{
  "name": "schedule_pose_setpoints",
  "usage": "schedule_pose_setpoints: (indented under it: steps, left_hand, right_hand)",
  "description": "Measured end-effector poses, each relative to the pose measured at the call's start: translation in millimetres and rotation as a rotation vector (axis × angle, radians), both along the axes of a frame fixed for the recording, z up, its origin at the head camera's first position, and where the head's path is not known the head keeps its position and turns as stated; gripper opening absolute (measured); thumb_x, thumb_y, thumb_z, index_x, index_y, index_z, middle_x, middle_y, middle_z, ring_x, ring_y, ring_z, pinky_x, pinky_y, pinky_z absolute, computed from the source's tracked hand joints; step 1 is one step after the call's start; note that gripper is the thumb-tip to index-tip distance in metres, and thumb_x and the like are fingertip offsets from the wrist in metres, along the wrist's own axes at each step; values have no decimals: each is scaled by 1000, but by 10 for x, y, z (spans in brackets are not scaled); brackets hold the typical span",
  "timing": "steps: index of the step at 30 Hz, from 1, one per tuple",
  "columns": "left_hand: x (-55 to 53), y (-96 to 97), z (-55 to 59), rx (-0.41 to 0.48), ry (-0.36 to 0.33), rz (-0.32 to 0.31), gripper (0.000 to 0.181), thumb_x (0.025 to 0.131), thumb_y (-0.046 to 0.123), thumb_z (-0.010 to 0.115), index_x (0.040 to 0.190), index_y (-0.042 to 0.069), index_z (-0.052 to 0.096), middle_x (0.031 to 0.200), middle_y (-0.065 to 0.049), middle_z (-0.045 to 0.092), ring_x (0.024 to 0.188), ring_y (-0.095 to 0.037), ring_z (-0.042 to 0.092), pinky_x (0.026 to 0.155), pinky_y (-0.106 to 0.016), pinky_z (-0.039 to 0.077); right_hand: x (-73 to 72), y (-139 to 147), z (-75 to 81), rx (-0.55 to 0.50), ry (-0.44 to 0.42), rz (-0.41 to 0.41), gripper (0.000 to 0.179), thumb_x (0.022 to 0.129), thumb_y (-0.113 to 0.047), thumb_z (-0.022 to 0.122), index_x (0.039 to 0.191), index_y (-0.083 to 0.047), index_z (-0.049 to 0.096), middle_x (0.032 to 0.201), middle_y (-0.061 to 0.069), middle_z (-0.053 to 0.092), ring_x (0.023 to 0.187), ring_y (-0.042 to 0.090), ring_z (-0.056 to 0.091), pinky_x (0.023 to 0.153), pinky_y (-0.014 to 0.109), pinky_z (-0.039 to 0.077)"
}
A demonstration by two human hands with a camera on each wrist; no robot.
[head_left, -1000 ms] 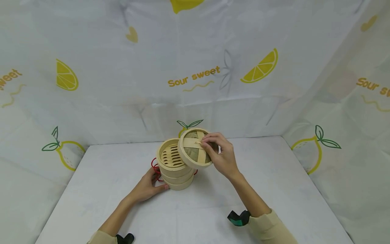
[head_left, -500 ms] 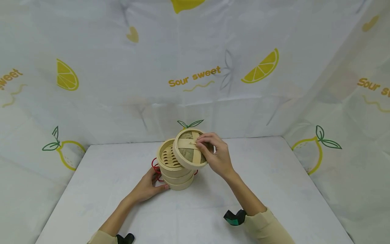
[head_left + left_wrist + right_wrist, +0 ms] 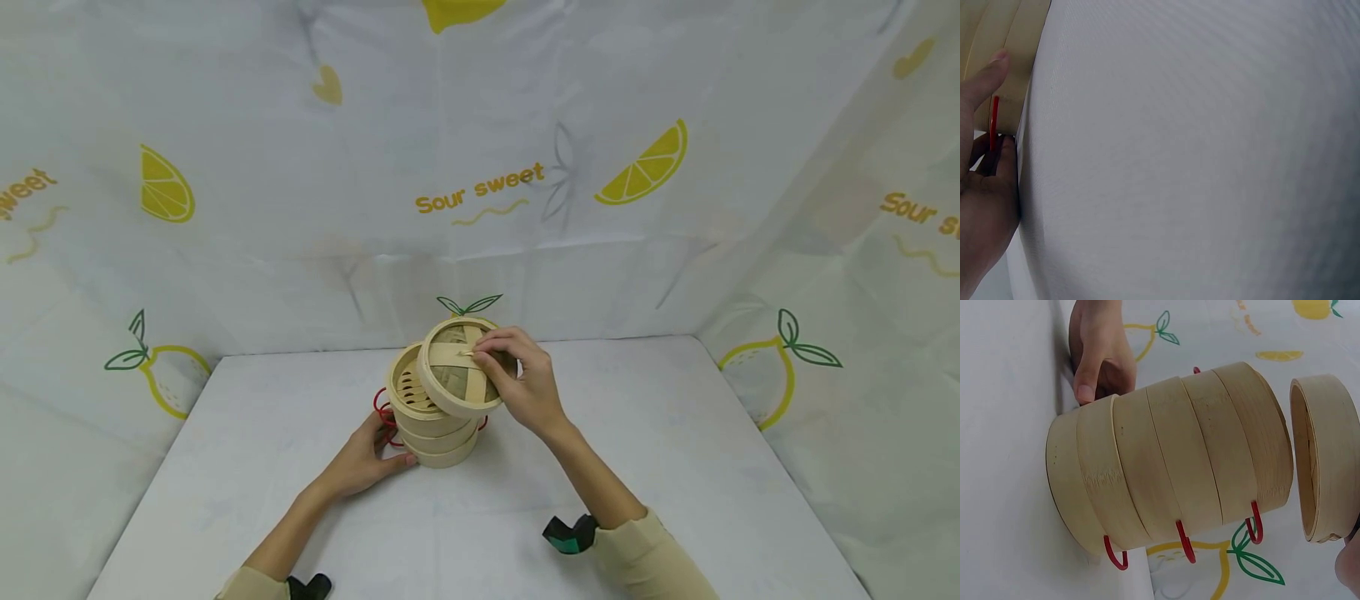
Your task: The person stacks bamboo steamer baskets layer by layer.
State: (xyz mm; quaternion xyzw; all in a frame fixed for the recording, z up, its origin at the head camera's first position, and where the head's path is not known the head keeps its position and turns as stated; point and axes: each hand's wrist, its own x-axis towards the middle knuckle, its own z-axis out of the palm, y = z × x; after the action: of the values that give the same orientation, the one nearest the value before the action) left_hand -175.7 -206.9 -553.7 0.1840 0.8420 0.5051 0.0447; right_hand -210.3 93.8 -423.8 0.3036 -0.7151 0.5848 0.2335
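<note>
A stack of round bamboo steamer baskets (image 3: 435, 429) stands on the white table, its top slotted rack (image 3: 411, 390) partly showing. Red cord loops (image 3: 1255, 524) stick out from its sides. My left hand (image 3: 362, 458) holds the stack low on its left side, thumb (image 3: 988, 78) along the front and fingers round behind, partly hidden. Between thumb and fingers, my right hand (image 3: 528, 383) pinches the small loop on top of the bamboo lid (image 3: 442, 383). The lid hangs tilted over the right part of the top basket; the right wrist view shows a narrow gap between them.
The white tabletop (image 3: 487, 533) spreads out around the stack. Behind it and at both sides hangs a pale curtain (image 3: 300, 250) printed with lemons and lettering. A black wrist strap (image 3: 570, 535) sits by the right sleeve.
My right hand has moved the lid a little to the left, so it covers more of the top rack. The left hand and the stack have stayed put.
</note>
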Motion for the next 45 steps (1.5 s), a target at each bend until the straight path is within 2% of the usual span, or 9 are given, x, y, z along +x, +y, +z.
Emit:
schedule_pose_setpoints:
  steps: [17, 25, 45]
  left_hand:
    - [1, -1, -8, -11, -6, 4, 88, 89, 29, 93, 159, 7, 43, 156, -15, 59, 150, -39, 56, 129, -54, 43]
    - [-4, -3, -19, -16, -13, 12, 90, 89, 28, 93, 160, 9, 42, 157, -12, 59, 150, -35, 55, 130, -52, 43]
    - [-11, -9, -23, -13, 0, 5, 87, 88, 29, 93, 158, 9, 45, 154, -13, 60, 148, -37, 57, 128, -52, 46]
  right_hand:
    - [-1, -57, -27, 18, 18, 21, 4, 98, 2, 77, 102, 1, 78, 111, 16, 75, 114, 25, 70, 112, 19, 57]
    - [6, -116, -21, 22, 36, 25, 7, 96, 4, 78, 102, 0, 78, 110, 17, 75, 113, 29, 70, 112, 19, 57]
    - [-12, -218, 22, 39, 84, 42, 7, 95, 6, 78, 101, 1, 78, 108, 16, 75, 113, 32, 71, 112, 20, 58]
